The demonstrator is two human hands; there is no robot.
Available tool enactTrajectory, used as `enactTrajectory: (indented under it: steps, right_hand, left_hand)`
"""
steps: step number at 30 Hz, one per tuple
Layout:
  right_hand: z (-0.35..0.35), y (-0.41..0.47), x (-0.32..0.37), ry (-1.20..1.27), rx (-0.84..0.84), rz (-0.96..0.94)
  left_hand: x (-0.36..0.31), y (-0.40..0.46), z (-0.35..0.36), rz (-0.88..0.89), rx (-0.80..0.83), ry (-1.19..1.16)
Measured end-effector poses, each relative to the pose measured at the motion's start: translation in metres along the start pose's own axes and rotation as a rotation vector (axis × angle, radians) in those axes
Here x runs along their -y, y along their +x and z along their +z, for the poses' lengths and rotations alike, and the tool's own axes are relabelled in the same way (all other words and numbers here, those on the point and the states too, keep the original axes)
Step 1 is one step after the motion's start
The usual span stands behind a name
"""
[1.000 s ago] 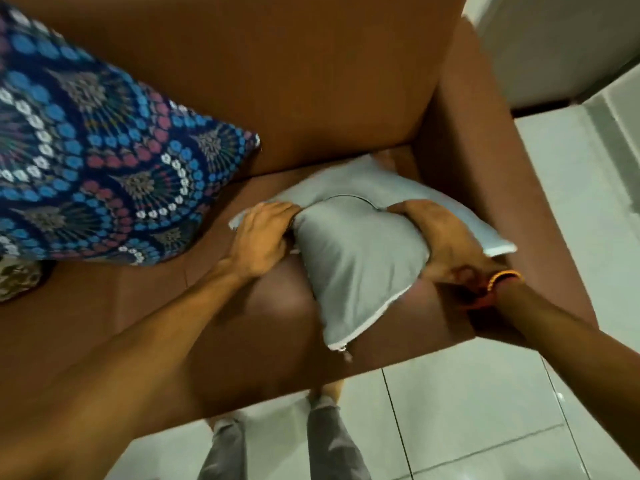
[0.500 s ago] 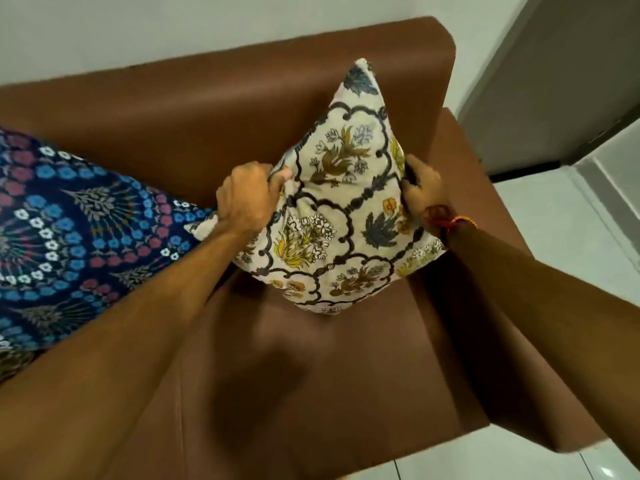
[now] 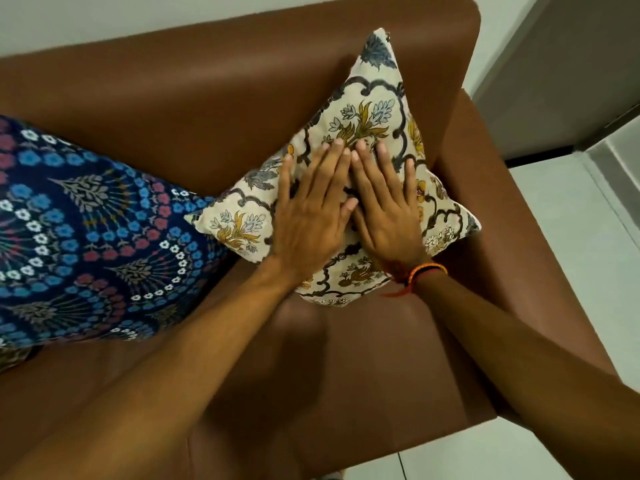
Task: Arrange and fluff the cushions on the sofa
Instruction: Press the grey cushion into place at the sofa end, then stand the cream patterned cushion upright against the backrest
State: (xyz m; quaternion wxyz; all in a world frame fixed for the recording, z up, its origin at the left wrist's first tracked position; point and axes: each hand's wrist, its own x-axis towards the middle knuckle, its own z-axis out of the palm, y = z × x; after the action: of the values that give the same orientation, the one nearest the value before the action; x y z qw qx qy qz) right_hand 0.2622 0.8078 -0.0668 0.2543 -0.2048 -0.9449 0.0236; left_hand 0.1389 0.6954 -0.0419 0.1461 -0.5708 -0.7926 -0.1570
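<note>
A cream cushion with a floral print [image 3: 377, 109] leans on one corner against the backrest in the right corner of the brown sofa [image 3: 207, 91]. My left hand [image 3: 308, 216] and my right hand [image 3: 384, 202] lie flat on its front, side by side, fingers spread and pointing up, holding nothing. A thread band sits on my right wrist. A large dark blue patterned cushion [image 3: 79, 237] rests at the left, its corner touching the cream cushion.
The sofa's right armrest [image 3: 519, 237] stands just right of the cream cushion. Pale tiled floor [image 3: 571, 244] lies beyond it, and a white wall runs behind the backrest. The seat [image 3: 346, 358] in front of the cushions is bare brown leather.
The cushion went from lying grey side up on the seat to standing on its corner with the floral side out. My hands let go of its edges and now press flat on its front.
</note>
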Motion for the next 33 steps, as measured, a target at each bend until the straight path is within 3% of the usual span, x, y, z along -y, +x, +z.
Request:
enactTrajectory:
  steps: [5, 8, 13, 15, 17, 20, 23, 27, 33]
  right_hand:
    - [0.027, 0.014, -0.026, -0.205, 0.012, 0.072]
    - [0.031, 0.023, -0.030, -0.185, 0.004, 0.084]
    - [0.007, 0.042, -0.001, 0.037, -0.165, 0.579]
    - [-0.001, 0.048, 0.023, -0.062, -0.235, 0.485]
    - [0.005, 0.063, 0.071, -0.067, -0.210, 0.190]
    - [0.026, 0.080, 0.178, 0.161, -0.134, 0.019]
    - [0.060, 0.078, 0.280, 0.263, 0.006, -0.139]
    - [0.099, 0.090, 0.332, 0.224, -0.033, -0.066]
    - [0.137, 0.117, 0.320, 0.295, -0.158, 0.058]
  left_hand:
    - [0.030, 0.008, 0.036, 0.079, 0.031, 0.143]
    - [0.061, 0.016, 0.037, 0.058, 0.005, 0.147]
    - [0.111, -0.006, -0.005, -0.150, -0.007, 0.128]
    - [0.129, -0.030, -0.034, -0.205, -0.063, 0.130]
    - [0.153, -0.071, -0.063, -0.284, -0.142, 0.146]
    - [0.187, -0.138, -0.089, -0.379, -0.188, 0.177]
    - [0.228, -0.185, -0.098, -0.411, -0.124, 0.278]
    - [0.284, -0.197, -0.093, -0.356, -0.134, 0.348]
    - [0.345, -0.191, -0.086, -0.354, -0.242, 0.333]
